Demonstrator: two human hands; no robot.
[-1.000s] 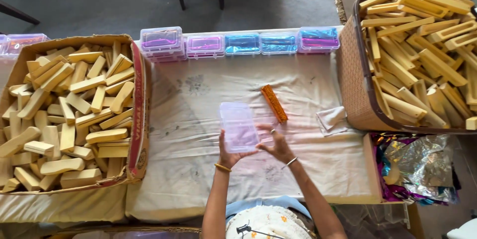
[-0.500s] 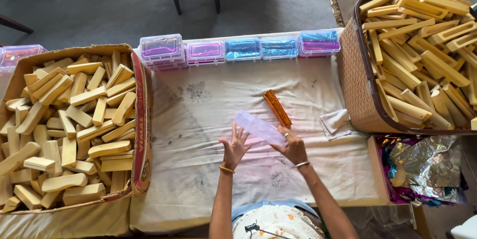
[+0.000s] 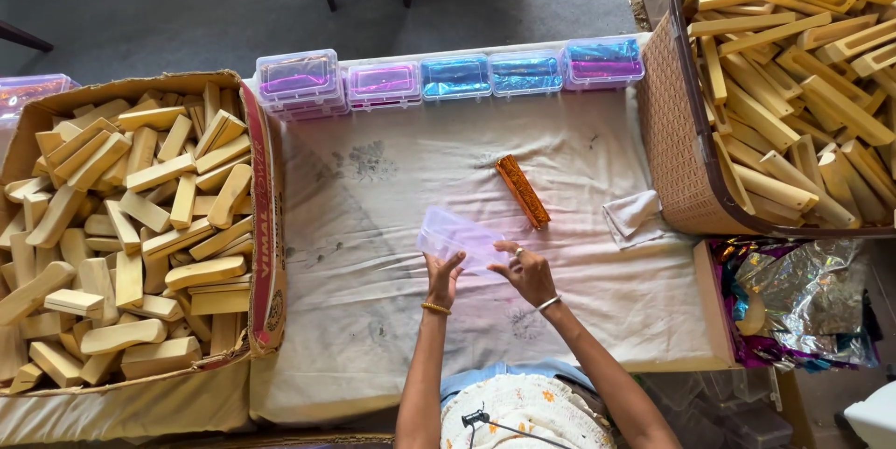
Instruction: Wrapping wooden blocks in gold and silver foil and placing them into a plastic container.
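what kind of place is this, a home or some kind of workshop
Probably a small packing workshop: a cardboard box and a woven basket heaped with cut wooden blocks, a row of small clear plastic cases, and both hands on a clear plastic case.

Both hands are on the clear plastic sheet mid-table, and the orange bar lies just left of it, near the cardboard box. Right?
Not quite. In the head view the orange bar lies right of the clear plastic sheet, toward the woven basket. Left hand and right hand are both on the sheet.

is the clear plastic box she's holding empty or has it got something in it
Empty, as far as can be seen: the clear plastic box, held between left hand and right hand, shows only the white cloth through it.
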